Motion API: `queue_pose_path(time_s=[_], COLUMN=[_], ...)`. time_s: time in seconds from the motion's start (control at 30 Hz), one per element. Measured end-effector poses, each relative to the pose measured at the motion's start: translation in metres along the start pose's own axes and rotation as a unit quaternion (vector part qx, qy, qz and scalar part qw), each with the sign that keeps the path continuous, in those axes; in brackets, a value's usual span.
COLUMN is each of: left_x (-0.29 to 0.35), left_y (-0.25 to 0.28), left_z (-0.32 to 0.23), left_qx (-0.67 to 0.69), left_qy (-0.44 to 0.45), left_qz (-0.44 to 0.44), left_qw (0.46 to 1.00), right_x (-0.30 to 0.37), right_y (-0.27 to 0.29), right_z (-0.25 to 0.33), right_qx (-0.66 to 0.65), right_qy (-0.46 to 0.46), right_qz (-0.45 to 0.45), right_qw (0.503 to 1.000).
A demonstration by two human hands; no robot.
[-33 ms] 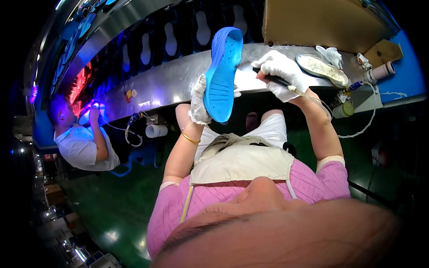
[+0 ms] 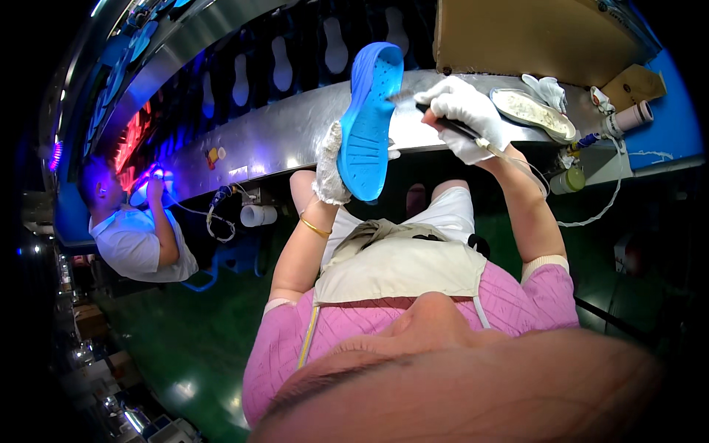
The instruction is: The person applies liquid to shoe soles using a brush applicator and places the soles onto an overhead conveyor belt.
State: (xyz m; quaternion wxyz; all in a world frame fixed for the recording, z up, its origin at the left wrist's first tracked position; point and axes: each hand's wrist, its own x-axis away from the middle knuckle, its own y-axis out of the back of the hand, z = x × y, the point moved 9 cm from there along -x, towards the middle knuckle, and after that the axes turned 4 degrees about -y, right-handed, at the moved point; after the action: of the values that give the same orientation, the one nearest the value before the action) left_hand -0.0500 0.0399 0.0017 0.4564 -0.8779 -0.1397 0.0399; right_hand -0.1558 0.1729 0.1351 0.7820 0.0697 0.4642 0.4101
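My left hand (image 2: 329,166), in a white knit glove, is closed round the left edge of a blue shoe sole (image 2: 365,148). It holds the sole upright above the bench's near edge, its hollow, ribbed inner face in view. My right hand (image 2: 465,114), also in a white glove, grips a brush (image 2: 459,131) with a dark handle and a thin hose at its back end. The brush's dark tip reaches the sole's right rim, near the upper half; whether it touches is hard to tell. Some right fingertips are bare.
On the metal bench (image 2: 295,133) lie a long tray (image 2: 528,112) with whitish residue and a crumpled white glove (image 2: 546,90). Behind, a conveyor carries pale soles (image 2: 334,48) beside a cardboard sheet (image 2: 539,37). A co-worker (image 2: 140,236) sits at the left. A hose hangs at the right.
The brush tip has come out from beside my right hand toward the sole's right rim. The sole is nearly unmoved, shifted slightly up and right.
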Motion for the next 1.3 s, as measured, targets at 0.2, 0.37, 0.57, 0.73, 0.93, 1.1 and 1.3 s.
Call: queue_pose_path(time_s=[0.2,0.37,0.57,0.73,0.93,1.1,1.3], left_x=[-0.005,-0.005,-0.011,-0.007,-0.004,0.005,0.008], left_y=[-0.006,0.000,-0.003,0.010,0.006,-0.003,-0.004], left_z=[-0.016,-0.015,-0.027,-0.021,0.002,0.008,0.011], left_qx=[-0.014,0.015,0.017,0.066,0.111,0.097,0.121], left_qy=[-0.054,-0.057,-0.091,-0.047,-0.025,-0.015,0.001], left_qz=[-0.008,-0.048,0.009,0.008,0.018,0.022,0.011], left_qw=[0.998,0.997,0.996,0.997,0.993,0.995,0.993], right_x=[0.012,0.007,0.015,0.027,0.036,0.019,0.025], right_y=[-0.037,-0.027,-0.060,-0.047,-0.081,-0.033,-0.019], right_z=[0.036,0.030,0.045,0.019,-0.067,-0.073,-0.065], right_qx=[0.013,0.030,0.033,-0.211,-0.415,-0.365,-0.352], right_qy=[0.093,0.025,0.057,-0.102,-0.457,-0.281,-0.251], right_qz=[0.120,0.056,0.162,0.152,0.048,-0.140,-0.212], right_qw=[0.988,0.998,0.985,0.960,0.785,0.876,0.877])
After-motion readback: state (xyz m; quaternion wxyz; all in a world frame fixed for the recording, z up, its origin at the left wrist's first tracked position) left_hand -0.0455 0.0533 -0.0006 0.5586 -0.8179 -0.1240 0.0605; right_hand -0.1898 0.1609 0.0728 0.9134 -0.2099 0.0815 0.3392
